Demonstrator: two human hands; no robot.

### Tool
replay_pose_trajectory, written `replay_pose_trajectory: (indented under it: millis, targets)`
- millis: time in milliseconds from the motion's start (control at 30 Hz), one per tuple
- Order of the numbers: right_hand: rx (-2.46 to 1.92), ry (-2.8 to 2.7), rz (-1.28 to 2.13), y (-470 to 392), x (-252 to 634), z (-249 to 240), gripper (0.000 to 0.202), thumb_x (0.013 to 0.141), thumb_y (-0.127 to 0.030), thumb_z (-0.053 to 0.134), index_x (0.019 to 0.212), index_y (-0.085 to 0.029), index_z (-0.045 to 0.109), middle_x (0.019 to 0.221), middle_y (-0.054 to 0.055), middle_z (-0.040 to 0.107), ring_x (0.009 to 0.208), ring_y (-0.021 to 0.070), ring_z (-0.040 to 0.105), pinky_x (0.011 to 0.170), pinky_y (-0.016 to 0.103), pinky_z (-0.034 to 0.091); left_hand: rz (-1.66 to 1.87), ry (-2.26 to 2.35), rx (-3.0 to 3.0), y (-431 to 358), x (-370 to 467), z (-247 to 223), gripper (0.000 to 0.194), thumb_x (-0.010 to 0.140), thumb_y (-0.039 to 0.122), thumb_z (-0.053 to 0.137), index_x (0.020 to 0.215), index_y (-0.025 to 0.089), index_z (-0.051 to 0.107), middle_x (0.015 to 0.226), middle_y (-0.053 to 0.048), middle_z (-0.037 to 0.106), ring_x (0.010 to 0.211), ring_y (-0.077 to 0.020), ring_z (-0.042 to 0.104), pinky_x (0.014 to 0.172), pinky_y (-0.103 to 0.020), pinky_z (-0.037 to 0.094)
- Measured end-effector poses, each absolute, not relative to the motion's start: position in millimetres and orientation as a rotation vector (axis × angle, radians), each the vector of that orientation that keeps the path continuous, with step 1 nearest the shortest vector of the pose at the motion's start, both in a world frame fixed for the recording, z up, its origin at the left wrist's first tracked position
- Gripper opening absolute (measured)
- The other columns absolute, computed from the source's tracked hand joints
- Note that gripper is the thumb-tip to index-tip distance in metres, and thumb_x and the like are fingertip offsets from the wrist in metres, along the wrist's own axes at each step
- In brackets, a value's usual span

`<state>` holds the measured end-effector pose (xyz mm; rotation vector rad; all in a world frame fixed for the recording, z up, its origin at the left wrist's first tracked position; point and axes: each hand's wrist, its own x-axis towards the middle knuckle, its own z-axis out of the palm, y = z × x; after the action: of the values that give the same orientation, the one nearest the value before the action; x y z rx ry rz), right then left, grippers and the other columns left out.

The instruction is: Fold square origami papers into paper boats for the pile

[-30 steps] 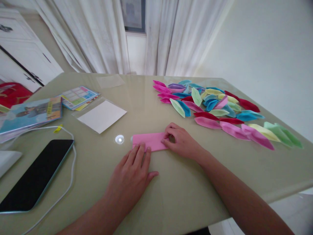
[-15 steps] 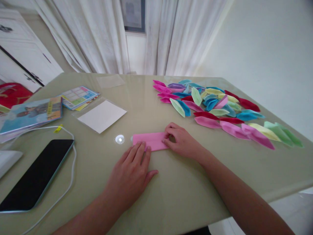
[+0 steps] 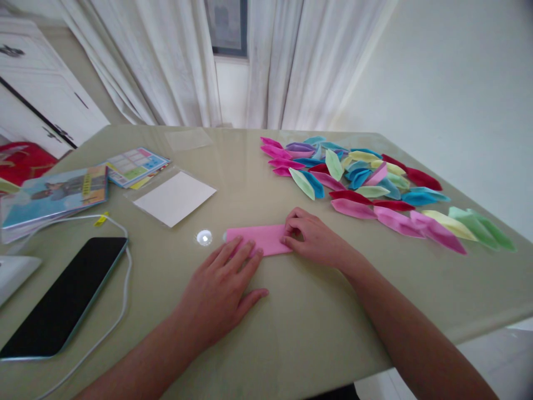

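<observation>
A folded strip of pink paper [image 3: 271, 238] lies flat on the table in front of me. My left hand [image 3: 222, 280] rests with fingers outstretched on its lower left part, thumb apart on the tabletop. At the strip's right end, my right hand [image 3: 310, 238] pinches the paper between thumb and index finger; that end is partly hidden by the fingers. Beyond my right hand spreads a group of folded paper pieces [image 3: 353, 209], pointed at both ends, in pink, red, blue, green, yellow and purple.
On the left lie a black-screened phone [image 3: 62, 297], a white cable [image 3: 126, 278], a booklet [image 3: 54, 194] and printed cards [image 3: 137, 165]. A white sheet in a clear sleeve [image 3: 175, 198] sits further back. A round bright spot [image 3: 204, 238] shows left of the strip on the table [image 3: 300, 344].
My right hand has shifted slightly right along the strip, to its end. My left fingers have spread a little and still press on the paper.
</observation>
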<state>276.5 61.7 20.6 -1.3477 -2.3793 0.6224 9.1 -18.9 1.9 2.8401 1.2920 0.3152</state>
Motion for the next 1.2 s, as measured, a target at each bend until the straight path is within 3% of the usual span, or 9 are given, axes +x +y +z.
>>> replay_pose_trajectory:
  millis: [267, 733, 867, 967, 1067, 1200]
  targets:
    - [-1.326, -2.395, 0.616, 59.4, 275.7, 23.0, 0.015, 0.091, -0.013, 0.075, 0.083, -0.018, 0.063, 0.098, 0.004, 0.062, 0.088, 0.0184, 0.063, 0.082, 0.033, 0.047, 0.305, 1.259, 2.832, -17.2, 6.9, 1.1, 0.066, 0.105, 0.057, 0.054, 0.158, 0.017, 0.05, 0.16, -0.012, 0.056, 0.148, -0.0392, 0.05, 0.12, -0.056, 0.044]
    - [-1.4, -2.413, 0.535, 57.8, 274.6, 20.2, 0.016, 0.096, -0.018, 0.073, 0.085, -0.017, 0.062, 0.098, 0.004, 0.062, 0.084, 0.0181, 0.061, 0.078, 0.033, 0.046, 0.328, 1.215, 2.869, -17.1, 7.2, -1.5, 0.066, 0.105, 0.053, 0.054, 0.157, 0.011, 0.051, 0.16, -0.016, 0.056, 0.147, -0.035, 0.054, 0.119, -0.052, 0.048]
    - [-1.445, -2.477, 0.375, 55.3, 270.1, 25.1, 0.014, 0.097, -0.021, 0.073, 0.088, -0.017, 0.063, 0.1, 0.007, 0.064, 0.09, 0.0217, 0.062, 0.081, 0.035, 0.047, 0.278, 1.223, 2.886, -18.0, 8.8, -2.4, 0.067, 0.106, 0.053, 0.052, 0.158, 0.011, 0.05, 0.162, -0.014, 0.054, 0.148, -0.0351, 0.052, 0.12, -0.051, 0.048]
    - [-1.443, -2.519, 0.045, 41.3, 256.0, 31.7, 0.007, 0.098, -0.022, 0.071, 0.101, -0.016, 0.068, 0.107, 0.012, 0.067, 0.1, 0.0281, 0.061, 0.086, 0.041, 0.048, 0.278, 1.23, 2.889, -18.6, 9.8, -2.8, 0.067, 0.106, 0.052, 0.052, 0.158, 0.011, 0.049, 0.162, -0.014, 0.054, 0.148, -0.0348, 0.053, 0.119, -0.052, 0.049]
    - [-1.236, -2.63, -0.212, 14.9, 234.9, 33.1, 0.009, 0.102, -0.017, 0.062, 0.102, -0.017, 0.071, 0.102, 0.01, 0.069, 0.095, 0.0269, 0.06, 0.084, 0.041, 0.046, 0.284, 1.237, 2.89, -19.5, 10.5, -3.0, 0.065, 0.105, 0.049, 0.055, 0.157, 0.009, 0.05, 0.162, -0.016, 0.054, 0.148, -0.0351, 0.054, 0.12, -0.052, 0.048]
    - [-1.225, -2.744, -0.266, -15.3, 217.0, 26.9, 0.017, 0.096, -0.015, 0.067, 0.112, -0.01, 0.073, 0.099, 0.012, 0.071, 0.089, 0.0264, 0.061, 0.08, 0.04, 0.047, 0.259, 1.238, 2.893, -20.6, 11.1, -3.3, 0.062, 0.104, 0.043, 0.055, 0.155, 0.007, 0.052, 0.162, -0.016, 0.052, 0.148, -0.0352, 0.053, 0.121, -0.052, 0.047]
